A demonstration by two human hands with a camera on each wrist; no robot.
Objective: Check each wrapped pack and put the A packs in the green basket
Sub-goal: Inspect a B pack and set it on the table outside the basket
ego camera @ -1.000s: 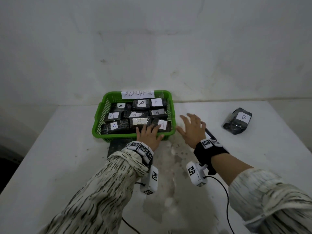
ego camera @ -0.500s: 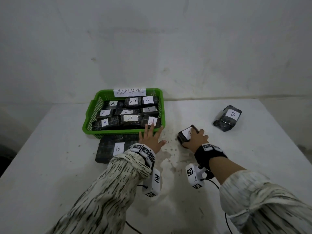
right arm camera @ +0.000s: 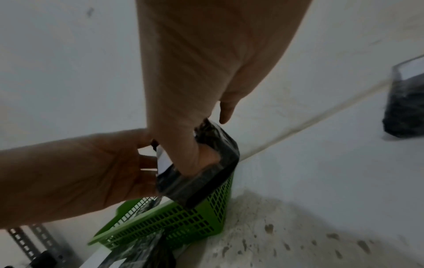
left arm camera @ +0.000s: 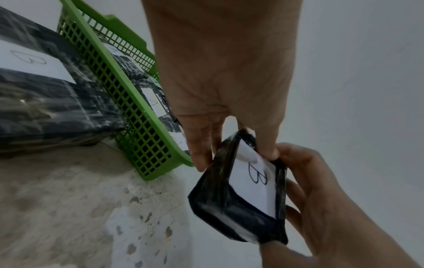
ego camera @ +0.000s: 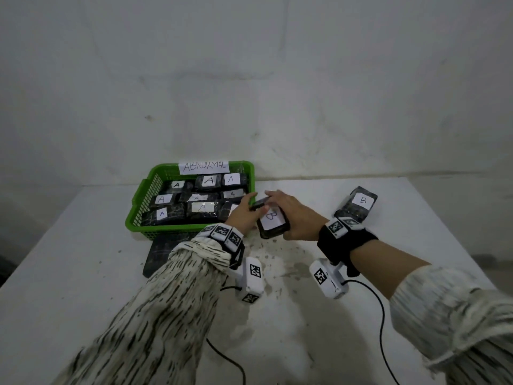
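Both hands hold one small black wrapped pack [ego camera: 271,222] just above the table, right of the green basket [ego camera: 166,232]. Its white label reads B [left arm camera: 257,176]. My left hand [ego camera: 249,210] pinches the pack's far end between thumb and fingers [left arm camera: 199,154]. My right hand [ego camera: 281,211] grips the pack from the right side, with its thumb [right arm camera: 203,159] pressed on the wrap. The basket [left arm camera: 137,127], tagged ABNORMAL, holds several black packs labelled A [ego camera: 208,180].
A second B pack [ego camera: 358,204] lies on the white table at the far right. A large flat B pack [left arm camera: 45,87] lies against the basket's front wall, partly under my left sleeve [ego camera: 159,254]. A grey wall stands behind the table.
My right hand lifted the small pack off the table and brought it left toward the basket. My left hand left the basket's front edge and took hold of the pack.
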